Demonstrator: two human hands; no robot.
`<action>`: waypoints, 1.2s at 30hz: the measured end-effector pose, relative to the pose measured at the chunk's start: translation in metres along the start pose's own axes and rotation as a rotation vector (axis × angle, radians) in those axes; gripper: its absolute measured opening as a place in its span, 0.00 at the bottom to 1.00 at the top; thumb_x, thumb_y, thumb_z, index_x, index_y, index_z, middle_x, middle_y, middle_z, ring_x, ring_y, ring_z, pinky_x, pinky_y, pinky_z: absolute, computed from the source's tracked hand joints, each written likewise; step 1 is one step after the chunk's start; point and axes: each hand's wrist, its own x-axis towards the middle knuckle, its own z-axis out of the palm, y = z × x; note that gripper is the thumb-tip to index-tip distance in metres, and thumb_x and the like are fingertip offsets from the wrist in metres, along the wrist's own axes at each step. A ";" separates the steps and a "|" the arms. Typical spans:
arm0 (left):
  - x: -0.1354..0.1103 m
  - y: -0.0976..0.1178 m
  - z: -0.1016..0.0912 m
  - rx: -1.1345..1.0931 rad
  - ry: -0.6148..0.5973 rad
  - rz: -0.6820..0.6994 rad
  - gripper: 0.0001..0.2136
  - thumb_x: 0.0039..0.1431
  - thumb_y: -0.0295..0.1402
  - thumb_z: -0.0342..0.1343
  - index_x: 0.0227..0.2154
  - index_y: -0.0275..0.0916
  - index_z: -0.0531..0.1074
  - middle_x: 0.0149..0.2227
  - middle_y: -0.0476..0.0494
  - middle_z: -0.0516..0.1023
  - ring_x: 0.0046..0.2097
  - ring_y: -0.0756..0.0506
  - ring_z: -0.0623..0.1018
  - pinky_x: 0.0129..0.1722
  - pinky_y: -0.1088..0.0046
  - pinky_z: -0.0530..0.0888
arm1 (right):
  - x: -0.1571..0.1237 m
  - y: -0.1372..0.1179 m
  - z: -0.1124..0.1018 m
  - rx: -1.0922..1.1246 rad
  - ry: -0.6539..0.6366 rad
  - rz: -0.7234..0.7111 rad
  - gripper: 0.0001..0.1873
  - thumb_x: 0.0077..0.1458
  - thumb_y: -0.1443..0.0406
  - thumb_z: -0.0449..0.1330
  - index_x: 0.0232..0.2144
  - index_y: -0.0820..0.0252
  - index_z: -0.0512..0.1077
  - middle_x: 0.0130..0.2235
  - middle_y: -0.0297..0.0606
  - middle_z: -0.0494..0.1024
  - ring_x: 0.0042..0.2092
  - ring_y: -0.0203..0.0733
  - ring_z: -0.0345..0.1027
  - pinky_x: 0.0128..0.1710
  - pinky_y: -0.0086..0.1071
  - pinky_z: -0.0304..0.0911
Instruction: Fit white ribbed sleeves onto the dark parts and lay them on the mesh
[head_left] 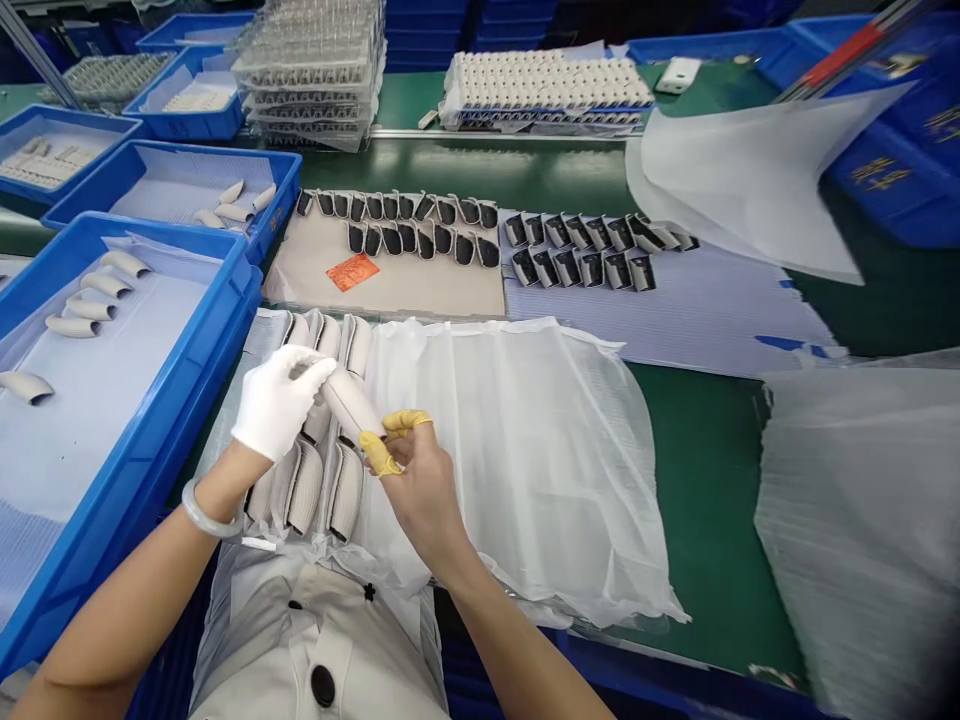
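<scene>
My left hand (277,405), in a white cotton glove, and my right hand (420,480), with yellow finger cots on two fingers, both hold a curved white part (349,405). The left hand wraps its near end, and the right fingertips pinch its far tip. Directly below the hands, similar curved white parts (315,490) stand in rows on a sheet of translucent white film (517,470). Some of those parts are hidden under my left hand. A pale bangle (210,512) circles my left wrist.
Blue trays (142,420) with white curved parts stand to my left. Rows of black-and-white parts lie on a beige pad (390,285) and a corrugated blue-grey sheet (660,310) ahead. Stacked clear trays (307,75) stand beyond, on a green conveyor belt (705,500).
</scene>
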 end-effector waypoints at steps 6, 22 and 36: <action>0.068 0.010 0.037 0.226 -0.229 0.377 0.06 0.49 0.32 0.60 0.21 0.37 0.74 0.27 0.48 0.73 0.33 0.47 0.74 0.39 0.69 0.71 | 0.023 0.016 -0.024 -0.159 0.104 -0.113 0.13 0.55 0.55 0.56 0.37 0.57 0.61 0.30 0.37 0.74 0.28 0.41 0.68 0.29 0.37 0.66; 0.165 -0.022 0.105 0.477 -0.345 0.606 0.06 0.51 0.35 0.60 0.29 0.42 0.81 0.54 0.45 0.71 0.58 0.37 0.64 0.59 0.58 0.59 | 0.090 0.047 -0.029 -0.680 0.085 -0.594 0.13 0.61 0.73 0.48 0.41 0.66 0.71 0.43 0.51 0.75 0.46 0.51 0.64 0.46 0.43 0.65; 0.147 0.023 0.081 0.797 -0.426 0.663 0.11 0.52 0.33 0.58 0.38 0.34 0.76 0.47 0.34 0.74 0.50 0.34 0.72 0.48 0.54 0.68 | 0.112 0.070 -0.016 -1.043 0.146 -0.792 0.13 0.60 0.74 0.48 0.41 0.64 0.71 0.44 0.50 0.75 0.50 0.50 0.64 0.46 0.41 0.61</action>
